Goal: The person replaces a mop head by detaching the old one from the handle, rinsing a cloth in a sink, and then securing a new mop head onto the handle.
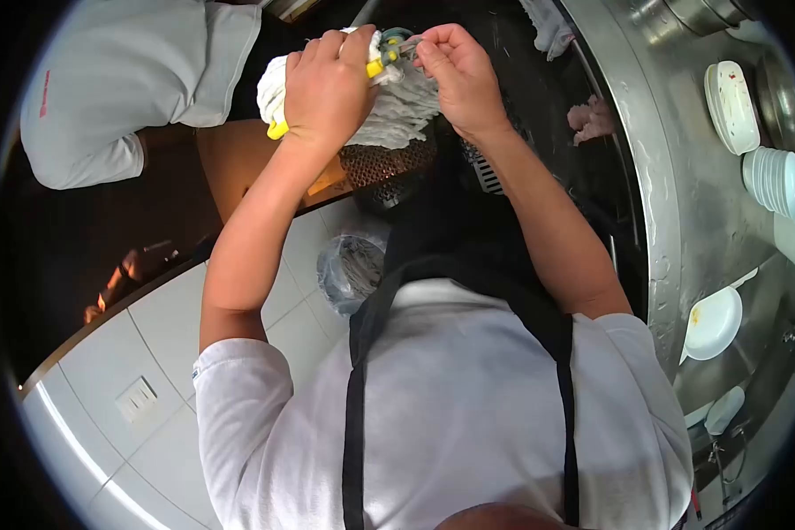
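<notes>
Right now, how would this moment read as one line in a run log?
left hand: grips white cloth, yellow-handled tool | right hand: pinches tool tip | steel counter: plates

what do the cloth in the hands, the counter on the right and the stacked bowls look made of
Cloth: soft white woven cotton, by its folds and ribbed texture, likely a towel.
Counter: stainless steel, going by the grey brushed sheen and bright reflections.
Stacked bowls: glossy white, probably ceramic or melamine; the look leaves it open.

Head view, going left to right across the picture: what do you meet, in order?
Another person's grey sleeve → left hand gripping a white cloth and a yellow-handled tool → right hand at the tool's tip → steel counter → stack of white bowls.
</notes>
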A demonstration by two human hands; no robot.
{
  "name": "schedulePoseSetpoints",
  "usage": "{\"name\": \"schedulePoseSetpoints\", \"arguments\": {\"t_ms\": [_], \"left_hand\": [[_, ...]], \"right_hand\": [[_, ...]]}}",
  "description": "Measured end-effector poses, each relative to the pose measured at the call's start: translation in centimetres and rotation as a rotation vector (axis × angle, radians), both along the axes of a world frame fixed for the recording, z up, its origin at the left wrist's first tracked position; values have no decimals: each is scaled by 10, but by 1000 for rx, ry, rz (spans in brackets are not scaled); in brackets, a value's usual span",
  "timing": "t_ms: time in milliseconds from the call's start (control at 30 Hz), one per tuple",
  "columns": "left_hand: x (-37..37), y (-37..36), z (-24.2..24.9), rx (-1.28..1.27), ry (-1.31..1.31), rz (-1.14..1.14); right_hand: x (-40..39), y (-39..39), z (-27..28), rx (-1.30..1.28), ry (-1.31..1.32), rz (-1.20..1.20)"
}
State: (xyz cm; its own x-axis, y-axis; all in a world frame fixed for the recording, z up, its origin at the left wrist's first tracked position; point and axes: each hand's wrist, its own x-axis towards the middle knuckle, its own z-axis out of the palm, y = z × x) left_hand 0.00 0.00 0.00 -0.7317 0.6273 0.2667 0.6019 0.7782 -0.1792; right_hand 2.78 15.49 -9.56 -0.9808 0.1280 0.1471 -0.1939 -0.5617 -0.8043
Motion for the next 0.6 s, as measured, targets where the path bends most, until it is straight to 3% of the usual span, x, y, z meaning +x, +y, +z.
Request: {"name": "schedulePoseSetpoints", "arguments": {"t_ms": [167, 367, 467, 567, 600], "left_hand": [[-4, 1, -1, 1, 49, -6], [-3, -2, -6, -1, 89, -90], [-3, 4, -10, -31, 140, -122], [6, 22, 0, -44, 101, -136], [6, 28, 4, -46, 121, -123]], "right_hand": [[-1, 0, 5, -31, 25, 71], [18, 8, 19, 283, -246, -22], [25, 18, 25, 355, -236, 123], [25, 29, 28, 304, -320, 121], [28, 27, 30, 317, -274, 13]]}}
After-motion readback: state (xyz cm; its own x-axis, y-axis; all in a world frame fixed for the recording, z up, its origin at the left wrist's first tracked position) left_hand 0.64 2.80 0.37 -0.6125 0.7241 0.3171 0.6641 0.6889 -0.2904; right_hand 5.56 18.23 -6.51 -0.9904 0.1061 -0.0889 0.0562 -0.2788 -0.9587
